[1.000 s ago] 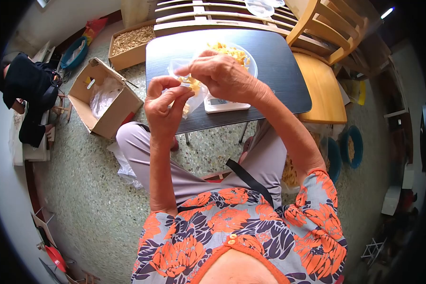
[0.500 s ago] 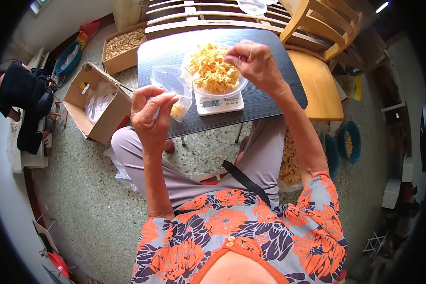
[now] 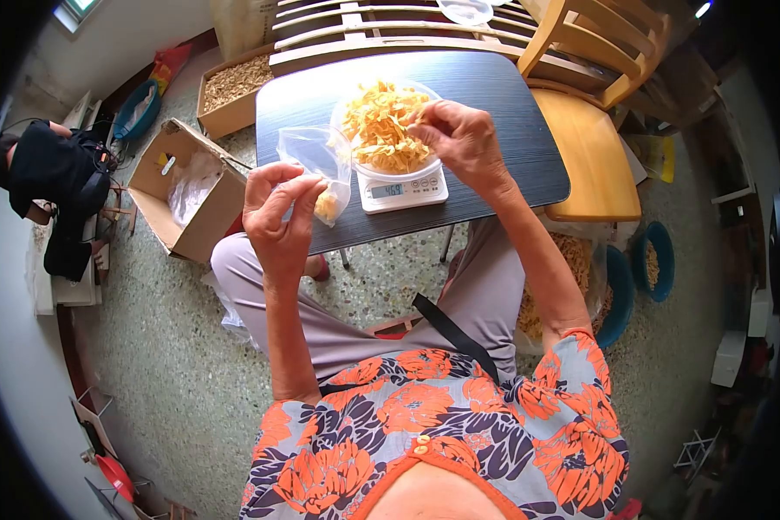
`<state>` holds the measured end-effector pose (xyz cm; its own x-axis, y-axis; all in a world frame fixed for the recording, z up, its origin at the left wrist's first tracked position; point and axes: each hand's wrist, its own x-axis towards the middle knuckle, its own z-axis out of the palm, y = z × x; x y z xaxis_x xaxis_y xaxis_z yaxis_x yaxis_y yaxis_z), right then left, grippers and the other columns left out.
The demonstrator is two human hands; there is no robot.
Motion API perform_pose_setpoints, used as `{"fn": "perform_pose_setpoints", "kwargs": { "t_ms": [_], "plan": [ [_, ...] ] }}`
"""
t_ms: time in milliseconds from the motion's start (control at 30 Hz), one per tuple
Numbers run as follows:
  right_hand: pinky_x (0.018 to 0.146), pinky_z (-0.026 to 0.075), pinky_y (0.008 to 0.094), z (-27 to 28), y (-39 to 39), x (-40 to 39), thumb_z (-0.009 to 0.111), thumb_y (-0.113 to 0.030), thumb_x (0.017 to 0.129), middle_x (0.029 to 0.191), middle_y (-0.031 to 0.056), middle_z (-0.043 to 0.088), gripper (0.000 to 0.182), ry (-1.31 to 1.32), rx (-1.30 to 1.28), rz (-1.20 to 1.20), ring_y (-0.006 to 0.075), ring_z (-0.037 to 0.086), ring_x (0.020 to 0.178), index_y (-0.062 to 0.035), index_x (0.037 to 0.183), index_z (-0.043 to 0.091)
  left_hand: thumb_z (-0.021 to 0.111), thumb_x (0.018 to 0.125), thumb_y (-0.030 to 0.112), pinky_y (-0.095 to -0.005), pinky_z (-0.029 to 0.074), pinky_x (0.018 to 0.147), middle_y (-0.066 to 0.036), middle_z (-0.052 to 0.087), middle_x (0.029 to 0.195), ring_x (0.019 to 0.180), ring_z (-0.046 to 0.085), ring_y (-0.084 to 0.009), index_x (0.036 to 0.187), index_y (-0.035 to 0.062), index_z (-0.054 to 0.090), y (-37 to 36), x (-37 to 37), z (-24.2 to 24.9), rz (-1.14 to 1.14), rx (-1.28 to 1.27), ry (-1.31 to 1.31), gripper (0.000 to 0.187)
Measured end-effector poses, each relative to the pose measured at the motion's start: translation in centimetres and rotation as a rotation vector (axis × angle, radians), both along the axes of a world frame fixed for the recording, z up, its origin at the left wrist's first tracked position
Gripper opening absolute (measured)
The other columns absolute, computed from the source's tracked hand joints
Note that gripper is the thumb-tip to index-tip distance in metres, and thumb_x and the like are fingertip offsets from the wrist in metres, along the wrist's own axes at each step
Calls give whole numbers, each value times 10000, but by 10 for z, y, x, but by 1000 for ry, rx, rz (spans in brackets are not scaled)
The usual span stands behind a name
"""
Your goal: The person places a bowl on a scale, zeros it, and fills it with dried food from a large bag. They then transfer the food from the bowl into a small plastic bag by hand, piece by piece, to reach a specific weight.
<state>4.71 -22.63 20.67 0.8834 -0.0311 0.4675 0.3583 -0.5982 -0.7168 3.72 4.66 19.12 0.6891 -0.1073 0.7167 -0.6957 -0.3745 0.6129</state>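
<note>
A round container heaped with yellow dried pieces [image 3: 386,126] rests on a white digital scale [image 3: 403,192] on the dark table [image 3: 494,78]. My left hand [image 3: 279,208] pinches the edge of a clear plastic bag [image 3: 308,147], which hangs left of the scale with a few yellow pieces at its bottom. Over the right side of the heap is my right hand [image 3: 461,143], its fingers closed together; what they hold, if anything, is too small to tell.
A cardboard box [image 3: 160,212] with plastic bags stands on the floor at left, and a box of brown pieces [image 3: 231,119] behind. A wooden chair [image 3: 581,156] is at right, above blue basins [image 3: 653,260]. Another person [image 3: 52,173] sits far left.
My right hand has moved slightly left and down, closer to the heap. The view has shifted slightly. My left hand still holds the bag.
</note>
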Motion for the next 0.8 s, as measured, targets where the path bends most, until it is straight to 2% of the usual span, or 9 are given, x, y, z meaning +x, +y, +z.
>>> {"fn": "perform_pose_setpoints", "kwargs": {
  "t_ms": [33,133,233,400,467,500,567,667,800],
  "plan": [
    [645,571,305,0,-3,1,767,-114,888,750,74,713,78,-2,1,-1,176,678,651,-43,917,754,830,777,-4,-323,522,839,-65,645,998,939,634,-191,936,16,770,-1,1,0,0,6,6,171],
    [612,566,218,5,-6,6,745,-140,947,751,24,701,155,223,894,87,86,650,639,8,901,733,829,777,-6,-322,522,835,-66,646,998,938,634,-191,937,16,770,-4,2,1,-19,-9,17,172],
    [632,590,206,-6,-10,14,736,-144,952,779,28,706,134,208,1155,151,76,661,651,-11,970,729,829,776,-7,-317,522,831,-67,646,996,936,635,-190,936,14,771,-6,3,-1,-15,19,14,172],
    [631,603,199,12,20,6,681,-115,984,890,75,727,118,24,1158,167,78,674,689,-12,1030,715,832,742,-12,-328,515,797,-78,643,974,899,632,-210,912,31,773,-13,0,0,-30,7,42,185],
    [623,586,259,34,52,-6,754,-77,910,817,34,704,78,-87,725,89,116,683,704,-29,969,734,838,739,5,-324,515,784,-85,636,961,885,628,-210,899,29,774,-15,3,-3,-62,-5,51,175],
    [642,576,299,31,60,-2,751,-24,847,880,61,694,92,-336,242,92,171,688,747,-39,936,735,838,739,5,-324,515,784,-85,636,961,885,628,-210,899,29,774,-16,2,-3,-59,-6,49,175],
    [670,575,332,22,71,6,734,-20,797,954,101,687,131,-404,-138,258,237,691,793,-49,924,726,843,731,4,-323,515,777,-86,629,952,879,625,-206,905,35,779,-18,0,-3,-29,15,8,188],
    [725,571,393,22,77,9,710,-27,784,973,128,698,155,-157,-574,312,302,699,840,-50,938,707,851,715,-4,-324,514,770,-89,627,943,884,625,-205,903,38,783,-15,-2,-8,-15,-36,-36,204],
    [918,528,425,40,80,7,655,37,783,1086,139,715,384,-160,-679,458,332,697,980,-79,1140,733,847,742,-9,-316,500,812,-74,609,1003,932,612,-194,939,34,789,-9,-3,-13,-10,-51,-17,210]
  ]
}}
